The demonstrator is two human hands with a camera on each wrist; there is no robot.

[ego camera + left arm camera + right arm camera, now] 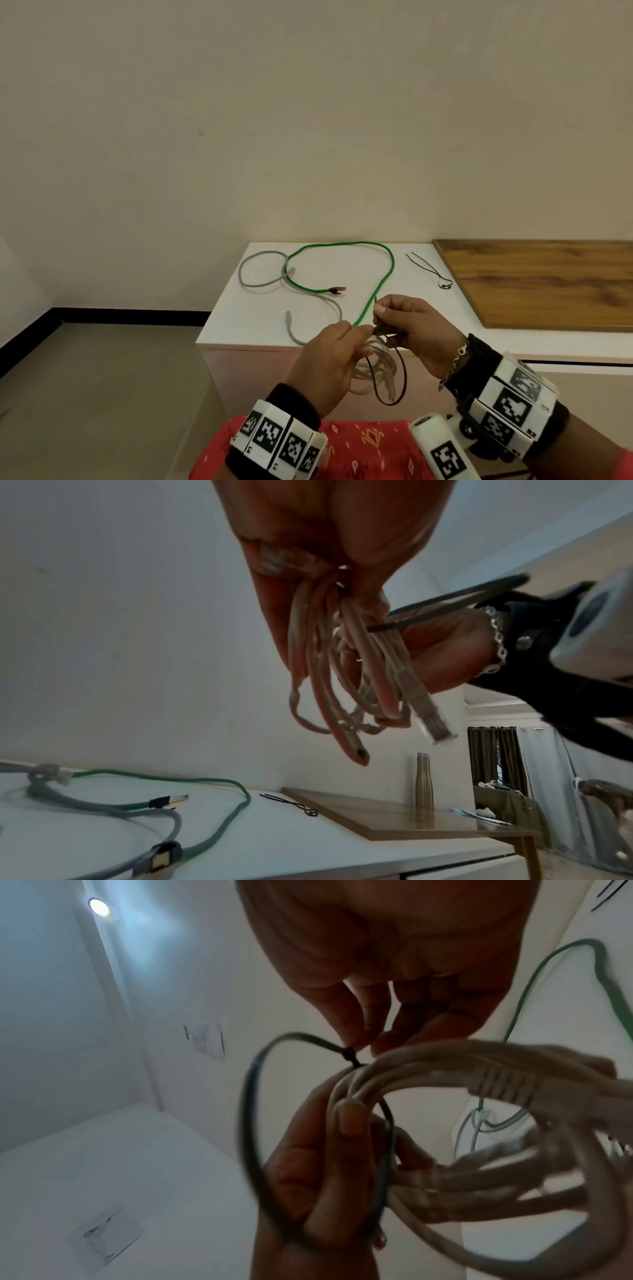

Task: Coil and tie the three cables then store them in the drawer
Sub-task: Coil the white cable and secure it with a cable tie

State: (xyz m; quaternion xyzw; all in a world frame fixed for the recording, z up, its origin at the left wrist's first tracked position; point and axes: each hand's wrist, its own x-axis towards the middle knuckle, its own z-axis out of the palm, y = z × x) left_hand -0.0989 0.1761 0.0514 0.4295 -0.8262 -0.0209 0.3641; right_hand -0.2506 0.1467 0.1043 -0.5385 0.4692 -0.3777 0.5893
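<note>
Two hands raised close to the camera, in front of the cabinet edge.

1. Left hand (325, 366): fingers curled round one side of the white coil (376, 356), gripping the bunched turns. Coil held clear of the cabinet, loops hanging downward. One clear plug (435, 723) dangling free at the lower end of the coil, seen from the left wrist.
2. Right hand (418, 325): thumb and forefinger closed in a pinch on the black tie (250, 1096), at its small head, just beside the coil. Remaining fingers loosely bent. Bracelet on the wrist.
3. Tie: looped round the coil turns, loop wide and slack, not drawn tight against the cable.
4. Cabinet top (421, 284): white, flat, directly beyond the hands.
5. Green cable (342, 243): uncoiled, lying in one large open loop on the cabinet top; near end passing behind the hands, other end with a black-collared plug resting inside the loop.
6. Grey cable (260, 285): uncoiled, left of the green cable, crossing it at the loop's left side.
7. Spare ties (424, 269): black, lying together on the cabinet top right of the green loop, apart from it.
8. Wooden board (548, 284): right of the cabinet top, edge to edge with it.
9. Plain wall behind.
</note>
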